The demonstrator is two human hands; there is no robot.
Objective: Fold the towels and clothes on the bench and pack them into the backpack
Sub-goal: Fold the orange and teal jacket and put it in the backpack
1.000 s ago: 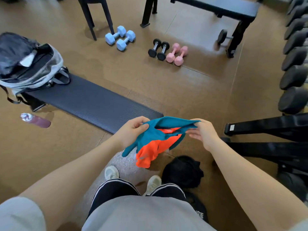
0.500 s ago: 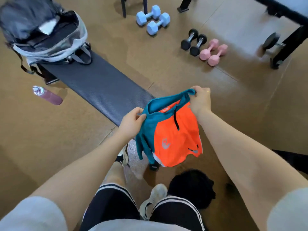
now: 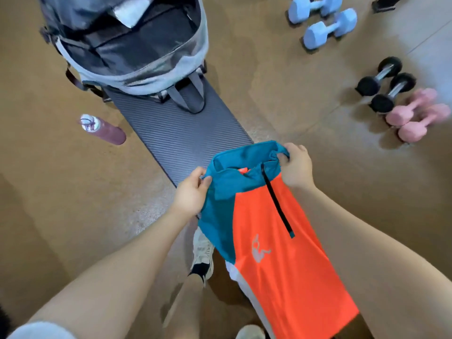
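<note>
Orange-teal shirt hangs — left hand, right hand pinch collar (2 corners).

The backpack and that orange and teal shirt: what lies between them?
In the head view, only the bare dark ribbed mat stretches from the backpack to the shirt; the backpack's straps rest on its far end.
</note>
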